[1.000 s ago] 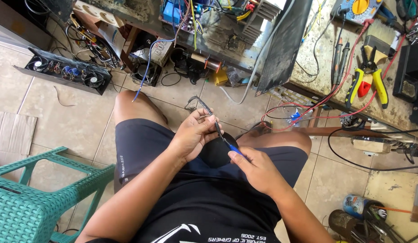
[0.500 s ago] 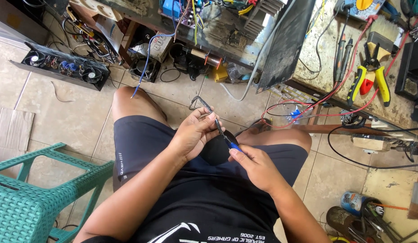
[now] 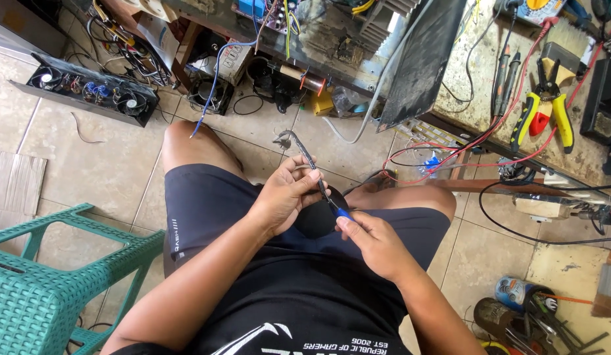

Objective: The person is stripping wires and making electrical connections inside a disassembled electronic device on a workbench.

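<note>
Holding a thin metal tool (image 3: 310,162) near mid-frame, above the lap: left hand (image 3: 283,199) closed around its shaft, right hand (image 3: 374,243) pinching the blue handle end (image 3: 343,213) just below. Tool tip pointing toward upper centre. Green plastic stool (image 3: 42,283) at lower left; yellow-handled pliers (image 3: 542,108) on the workbench (image 3: 476,98) at upper right.

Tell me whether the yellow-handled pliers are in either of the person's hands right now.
No: the yellow-handled pliers lie on the workbench, while the left hand and right hand hold a thin tool with a blue grip.
</note>
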